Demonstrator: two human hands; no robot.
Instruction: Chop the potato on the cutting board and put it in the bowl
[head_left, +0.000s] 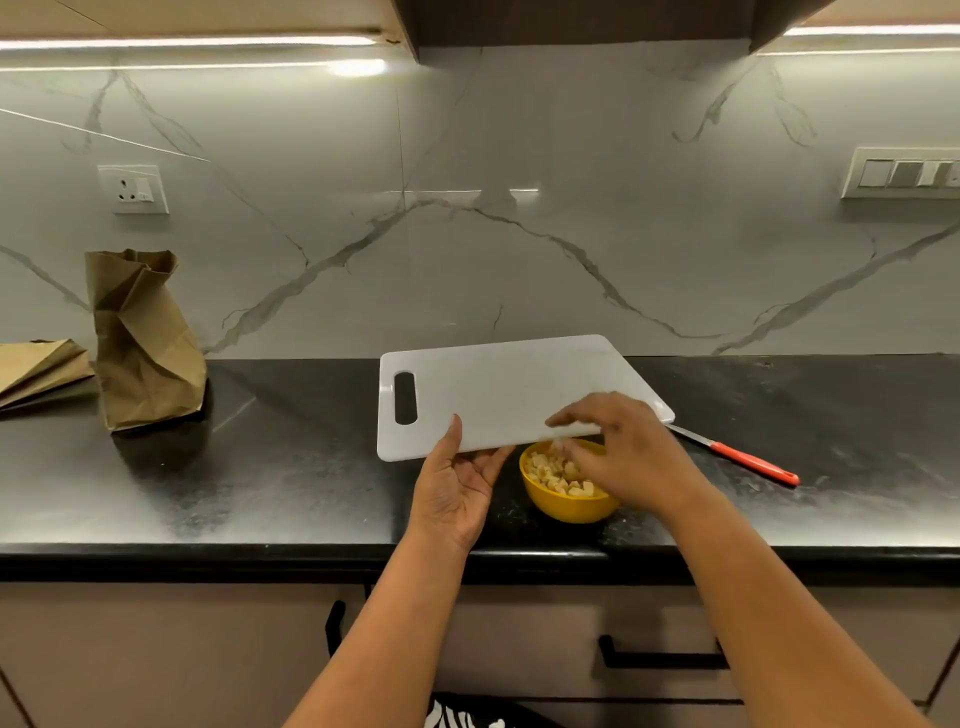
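Note:
A white cutting board (498, 389) is lifted and tilted, its near edge over a yellow bowl (566, 501). My left hand (457, 483) grips that near edge, thumb on top and fingers underneath. My right hand (623, 457) hovers over the bowl with its fingers spread across the board's near edge, holding nothing. Chopped potato cubes (553, 470) fill the bowl, partly hidden by my right hand. No potato shows on the board. A knife with a red handle (748, 460) lies on the black counter to the right, its blade tip under the board's corner.
A crumpled brown paper bag (140, 338) stands at the left of the black counter (285, 467), and a flat one (36, 369) lies beside it. The marble wall backs the counter. Drawer handles (660, 660) sit below the front edge.

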